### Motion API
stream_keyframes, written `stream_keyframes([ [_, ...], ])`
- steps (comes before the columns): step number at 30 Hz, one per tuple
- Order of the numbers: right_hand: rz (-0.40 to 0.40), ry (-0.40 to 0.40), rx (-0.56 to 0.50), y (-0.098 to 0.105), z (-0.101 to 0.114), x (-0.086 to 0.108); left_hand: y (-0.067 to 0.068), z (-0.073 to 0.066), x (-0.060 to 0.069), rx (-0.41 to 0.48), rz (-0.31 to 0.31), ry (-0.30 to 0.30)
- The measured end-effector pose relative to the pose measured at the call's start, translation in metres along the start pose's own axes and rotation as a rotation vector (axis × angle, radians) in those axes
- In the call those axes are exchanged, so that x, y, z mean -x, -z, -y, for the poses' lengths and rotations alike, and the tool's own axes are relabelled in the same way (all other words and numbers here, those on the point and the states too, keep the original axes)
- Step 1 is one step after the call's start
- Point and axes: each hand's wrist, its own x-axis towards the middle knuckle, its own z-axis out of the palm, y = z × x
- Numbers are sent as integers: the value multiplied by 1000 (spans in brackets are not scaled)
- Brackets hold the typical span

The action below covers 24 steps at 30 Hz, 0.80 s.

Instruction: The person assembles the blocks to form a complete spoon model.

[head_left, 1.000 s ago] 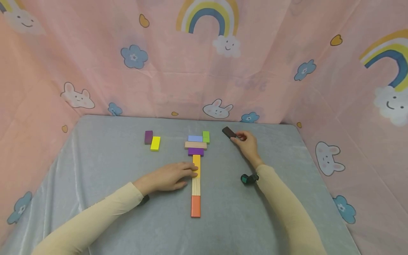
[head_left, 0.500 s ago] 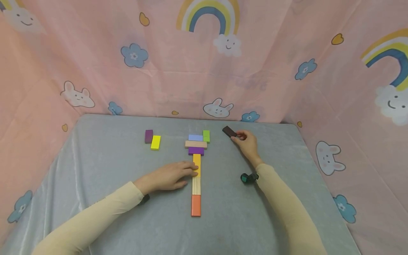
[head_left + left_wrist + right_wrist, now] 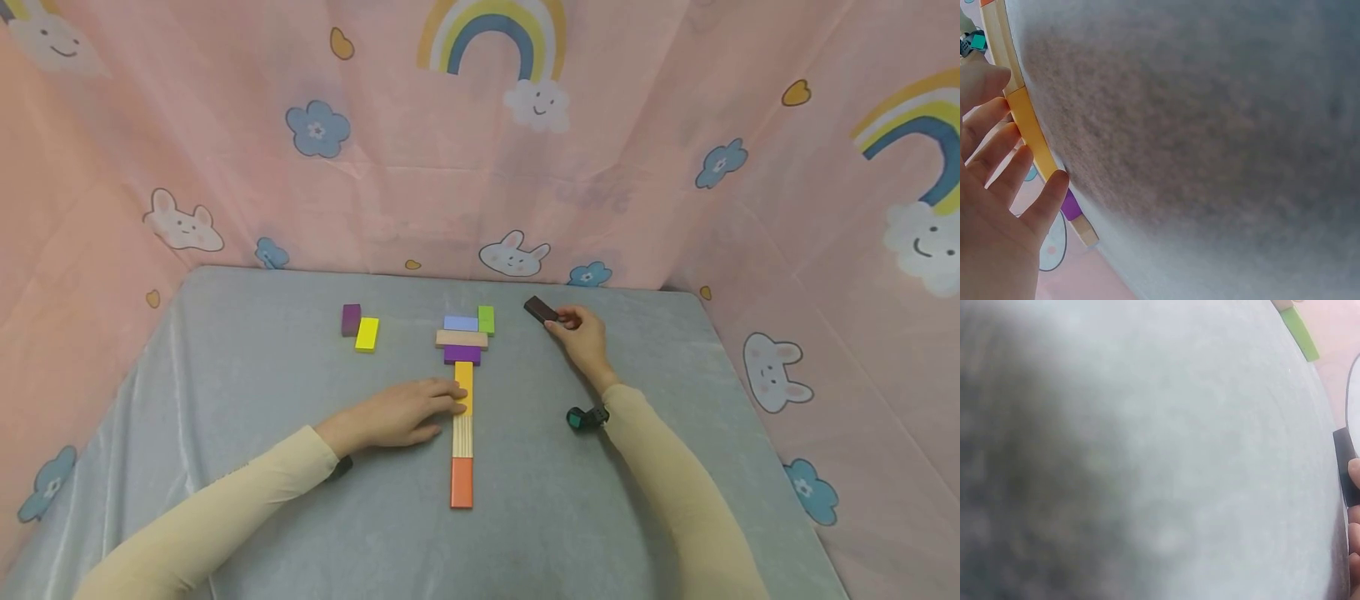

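Observation:
At the back right, my right hand (image 3: pixel 584 340) pinches the near end of a dark brown block (image 3: pixel 540 309) between thumb and fingers. The right wrist view catches only part of that block (image 3: pixel 1346 464) and some fingertips at its right edge. My left hand (image 3: pixel 393 414) lies over the table with fingers loosely extended, their tips on the orange-yellow block (image 3: pixel 464 377). In line below it lie a striped pale wood block (image 3: pixel 462 437) and an orange-red block (image 3: pixel 462 483). Above it sit a purple block (image 3: pixel 462 355), a light wood block (image 3: pixel 461 339), a blue block (image 3: pixel 461 323) and a green block (image 3: pixel 487 320).
A dark purple block (image 3: pixel 351 320) and a bright yellow block (image 3: pixel 367 334) lie corner to corner at the back left. Grey cloth covers the table (image 3: pixel 262 358). A pink printed curtain (image 3: pixel 420 200) hangs behind and along both sides.

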Motion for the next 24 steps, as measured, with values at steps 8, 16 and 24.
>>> stream_keyframes([
  [8,3,1,1,0,1,-1,2,-1,0,-7,5,5],
  [16,8,18,3,-1,2,-2,1,0,0,-9,5,7],
  [24,45,25,11,-5,9,-6,1,-2,0,5,-1,1],
])
